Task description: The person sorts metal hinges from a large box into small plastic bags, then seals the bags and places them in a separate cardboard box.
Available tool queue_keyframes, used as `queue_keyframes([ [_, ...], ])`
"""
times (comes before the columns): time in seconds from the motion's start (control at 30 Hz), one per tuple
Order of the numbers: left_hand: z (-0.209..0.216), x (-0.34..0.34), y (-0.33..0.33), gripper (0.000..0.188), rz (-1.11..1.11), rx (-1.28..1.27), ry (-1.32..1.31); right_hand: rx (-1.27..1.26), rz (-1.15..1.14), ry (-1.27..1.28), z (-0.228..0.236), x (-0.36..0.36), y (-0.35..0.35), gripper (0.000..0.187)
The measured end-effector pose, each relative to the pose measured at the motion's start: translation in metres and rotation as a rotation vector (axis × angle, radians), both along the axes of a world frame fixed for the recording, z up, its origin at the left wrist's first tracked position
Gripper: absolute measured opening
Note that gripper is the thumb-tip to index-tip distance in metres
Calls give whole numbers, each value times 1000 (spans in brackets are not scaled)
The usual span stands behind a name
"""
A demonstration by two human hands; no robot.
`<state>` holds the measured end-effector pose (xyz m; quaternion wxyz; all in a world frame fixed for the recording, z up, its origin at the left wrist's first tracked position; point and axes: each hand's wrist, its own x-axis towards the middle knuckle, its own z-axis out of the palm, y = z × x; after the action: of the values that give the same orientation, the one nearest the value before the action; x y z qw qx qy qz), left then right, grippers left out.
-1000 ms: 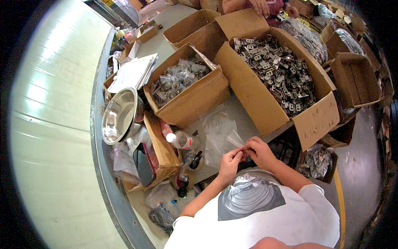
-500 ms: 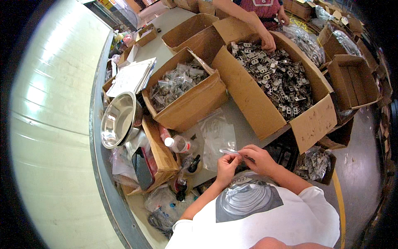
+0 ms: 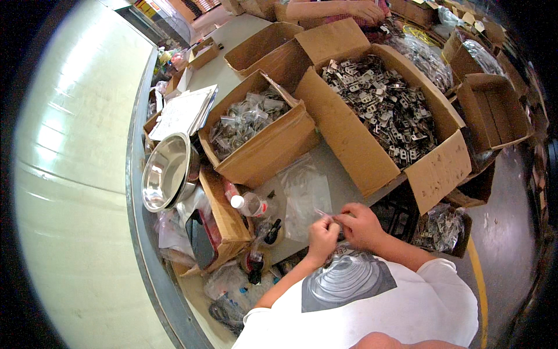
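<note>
In front of my chest, my left hand is closed on a small clear plastic bag, whose edge sticks out above the thumb. My right hand is closed too, its fingertips pinched against the same bag beside the left one. Most of the bag is hidden by my fingers, so its contents do not show. Flat clear bags lie on the grey table just beyond my hands. Past them, a large open carton holds many small metal brackets.
Left of it, another carton holds filled clear bags. A steel bowl, papers, a plastic bottle and a small carton stand at the left. Across the table are a co-worker's hands. A box of bagged parts sits lower right.
Both my hands have closed in tighter together, and less of the bag shows. The co-worker's hand has left the bracket carton and moved back toward their body.
</note>
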<state>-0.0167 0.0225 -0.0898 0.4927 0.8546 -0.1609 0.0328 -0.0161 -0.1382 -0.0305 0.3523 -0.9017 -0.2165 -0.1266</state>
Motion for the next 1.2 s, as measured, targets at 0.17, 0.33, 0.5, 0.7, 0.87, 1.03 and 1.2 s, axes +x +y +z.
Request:
queue_keyframes([
  [0.17, 7, 11, -3, 21, 288, -174, 198, -168, 81, -99, -1, -9, 5, 21],
  [0.33, 24, 24, 1, 27, 289, -107, 227, -222, 210, -136, 16, -6, -6, 15],
  [0.5, 21, 43, 33, 27, 244, -37, 259, -159, 480, 81, 64, 13, -45, 19],
  [0.7, 57, 40, 43, 22, -492, -261, 239, -133, -166, 116, 84, 115, -135, 20],
  [0.87, 66, 40, 38, 24, -467, -33, 210, -986, -708, 354, 50, 181, -223, 26],
  [1.03, 42, 38, 52, 30, -281, -61, 242, -1210, -700, 316, 28, 201, -235, 18],
  [1.2, 43, 44, 54, 41, 14, -11, 87, -1014, -814, 312, 70, 181, -229, 17],
])
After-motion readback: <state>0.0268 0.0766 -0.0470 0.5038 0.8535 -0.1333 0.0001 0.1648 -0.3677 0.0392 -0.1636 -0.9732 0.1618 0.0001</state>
